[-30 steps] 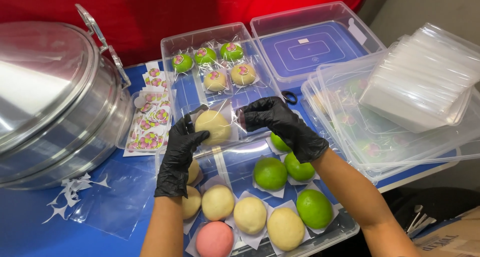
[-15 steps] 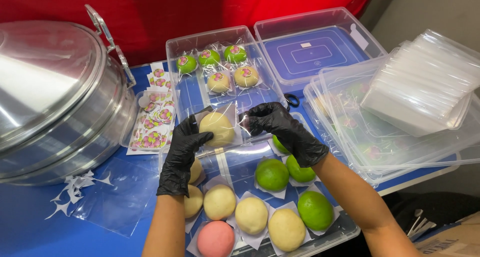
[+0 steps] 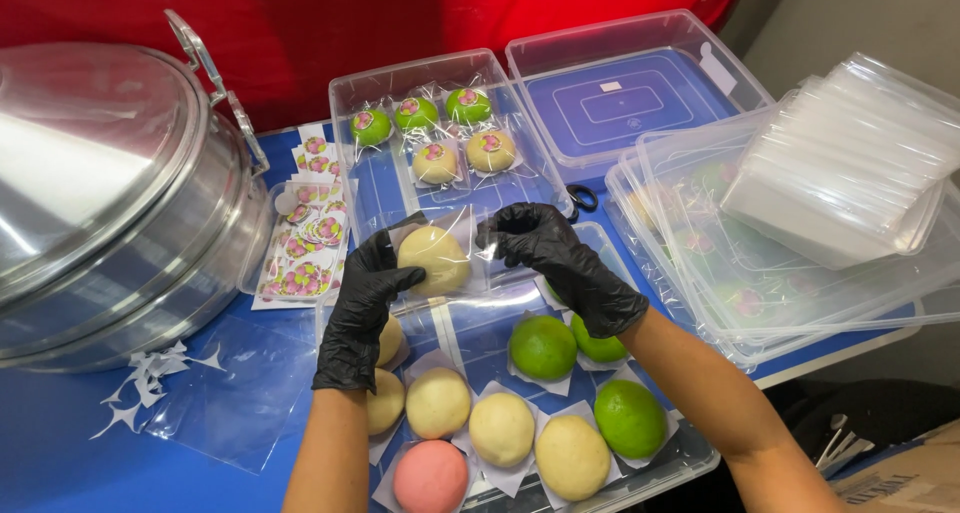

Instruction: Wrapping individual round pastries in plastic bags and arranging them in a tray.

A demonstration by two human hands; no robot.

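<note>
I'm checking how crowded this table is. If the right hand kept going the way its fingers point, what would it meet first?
The right hand points left across the bagged bun it is pinching, so beyond the bun it would probably meet the left hand first. Past that lie the sticker sheets; depth is hard to judge.

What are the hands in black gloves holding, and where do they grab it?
Both hands, left hand and right hand, hold a cream bun in a clear wrapper, pinching its left and right edges.
</note>
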